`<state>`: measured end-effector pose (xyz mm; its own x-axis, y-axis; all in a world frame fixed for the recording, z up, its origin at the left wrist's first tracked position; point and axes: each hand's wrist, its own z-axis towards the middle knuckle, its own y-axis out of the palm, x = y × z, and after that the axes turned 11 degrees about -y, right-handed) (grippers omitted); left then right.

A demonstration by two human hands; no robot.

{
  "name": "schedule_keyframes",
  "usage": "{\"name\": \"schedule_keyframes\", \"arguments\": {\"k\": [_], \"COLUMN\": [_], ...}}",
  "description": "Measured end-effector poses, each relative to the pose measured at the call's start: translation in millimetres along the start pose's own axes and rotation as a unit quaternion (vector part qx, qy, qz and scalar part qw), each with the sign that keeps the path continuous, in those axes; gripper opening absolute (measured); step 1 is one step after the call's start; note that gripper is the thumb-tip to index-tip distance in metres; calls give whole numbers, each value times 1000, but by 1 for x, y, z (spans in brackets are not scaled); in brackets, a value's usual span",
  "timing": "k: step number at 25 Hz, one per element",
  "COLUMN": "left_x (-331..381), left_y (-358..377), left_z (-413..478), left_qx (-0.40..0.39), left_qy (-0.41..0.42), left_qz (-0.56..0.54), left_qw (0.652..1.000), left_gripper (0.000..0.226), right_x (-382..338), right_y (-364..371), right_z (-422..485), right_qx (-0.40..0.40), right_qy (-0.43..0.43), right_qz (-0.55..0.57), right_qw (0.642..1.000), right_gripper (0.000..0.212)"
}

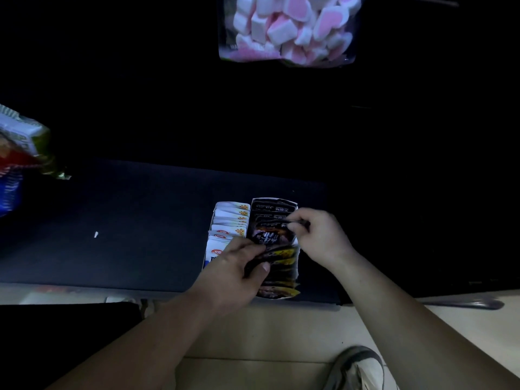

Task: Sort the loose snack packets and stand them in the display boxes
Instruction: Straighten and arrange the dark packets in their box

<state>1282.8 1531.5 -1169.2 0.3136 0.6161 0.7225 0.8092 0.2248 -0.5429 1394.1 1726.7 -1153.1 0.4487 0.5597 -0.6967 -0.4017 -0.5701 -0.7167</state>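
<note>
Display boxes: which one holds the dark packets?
The right box, where the right hand pinches a dark packet; the left box holds white packets.

Left hand [239, 267] and right hand [319, 235] are bare. Left forearm [157, 333] and right forearm [399, 313] are uncovered down to the lower frame edge. One shoe [361, 370] shows at bottom right: a low sneaker with an off-white upper, grey panels and grey sole trim. Light is dim, so finer detail is unreadable.
</note>
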Motion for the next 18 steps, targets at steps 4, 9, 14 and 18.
{"name": "schedule_keyframes", "arguments": {"k": [4, 9, 14, 18], "left_x": [6, 18, 17, 16], "left_y": [-4, -16, -17, -24], "left_z": [-1, 3, 8, 4], "left_qx": [68, 132, 164, 121], "left_qy": [-24, -24, 42, 50], "left_qz": [-55, 3, 99, -17], "left_qw": [996, 991, 980, 991], "left_gripper": [15, 45, 12, 10], "right_x": [-7, -19, -24, -24], "right_y": [5, -7, -13, -18], "right_z": [-2, -6, -15, -22], "right_qx": [0, -69, -87, -106], "right_qy": [25, 11, 26, 99], "right_qz": [121, 146, 150, 217], "right_qw": [992, 987, 985, 965], "right_gripper": [13, 15, 4, 54]}}
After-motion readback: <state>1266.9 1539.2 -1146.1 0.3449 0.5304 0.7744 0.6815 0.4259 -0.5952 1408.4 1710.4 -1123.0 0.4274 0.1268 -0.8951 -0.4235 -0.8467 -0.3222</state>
